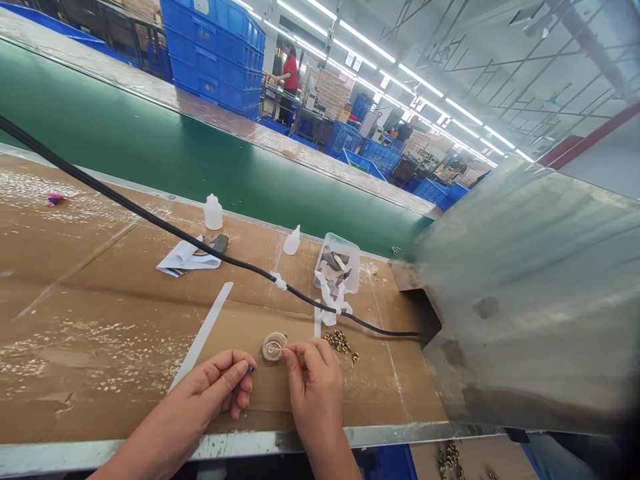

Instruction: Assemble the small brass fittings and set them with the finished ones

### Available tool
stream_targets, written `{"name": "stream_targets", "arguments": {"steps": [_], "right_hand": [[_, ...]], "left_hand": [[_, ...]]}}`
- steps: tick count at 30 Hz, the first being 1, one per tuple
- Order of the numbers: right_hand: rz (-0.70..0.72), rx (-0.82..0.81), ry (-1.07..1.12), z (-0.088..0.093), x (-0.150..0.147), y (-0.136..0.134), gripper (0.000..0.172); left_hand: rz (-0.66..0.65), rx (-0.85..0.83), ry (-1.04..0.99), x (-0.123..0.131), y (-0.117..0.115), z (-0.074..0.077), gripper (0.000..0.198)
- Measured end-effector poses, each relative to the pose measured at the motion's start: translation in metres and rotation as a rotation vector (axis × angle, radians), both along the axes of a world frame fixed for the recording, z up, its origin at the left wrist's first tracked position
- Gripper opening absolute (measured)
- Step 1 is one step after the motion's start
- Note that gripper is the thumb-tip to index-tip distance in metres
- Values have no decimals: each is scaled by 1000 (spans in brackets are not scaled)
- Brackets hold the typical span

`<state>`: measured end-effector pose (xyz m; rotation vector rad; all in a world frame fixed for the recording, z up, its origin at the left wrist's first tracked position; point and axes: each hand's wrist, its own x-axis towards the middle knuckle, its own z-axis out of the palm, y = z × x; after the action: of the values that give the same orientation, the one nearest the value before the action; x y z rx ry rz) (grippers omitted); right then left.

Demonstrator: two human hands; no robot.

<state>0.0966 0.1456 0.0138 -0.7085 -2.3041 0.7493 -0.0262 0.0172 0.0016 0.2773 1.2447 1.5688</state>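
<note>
My left hand (220, 387) is closed in a pinch on a small dark-blue piece (251, 368), mostly hidden by the fingers. My right hand (316, 377) pinches at the edge of a small round clear object (273, 348), either a shallow dish or a coil of thread. A thin pale strand seems to lie at those fingertips, too fine to identify. Just beyond the right hand is a loose pile of small brass-coloured metal parts (337, 341). Brown cardboard (270, 393) lies under both hands.
A black cable (160, 223) crosses above the bench to a metal housing (525, 313) on the right. Behind stand two white squeeze bottles (213, 213), (292, 241), a folded cloth (187, 259) and a clear plastic tub (354, 267). Beyond runs a green conveyor belt (225, 160).
</note>
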Motion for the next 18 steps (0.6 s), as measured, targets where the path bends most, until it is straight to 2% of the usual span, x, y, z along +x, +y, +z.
{"name": "stream_targets", "arguments": {"steps": [4,9,13,18], "right_hand": [[3,3,-24,0,-1,0,14],[-25,-101,55,1,1,2,17],[-57,-131,147,11,7,3,19],[14,-141,169,25,10,-8,18]], "left_hand": [[37,-11,-4,2,-1,1,40],[69,-22,-20,4,-1,6,43],[86,-31,-53,4,-1,9,43],[100,-38,-73,3,0,12,44]]}}
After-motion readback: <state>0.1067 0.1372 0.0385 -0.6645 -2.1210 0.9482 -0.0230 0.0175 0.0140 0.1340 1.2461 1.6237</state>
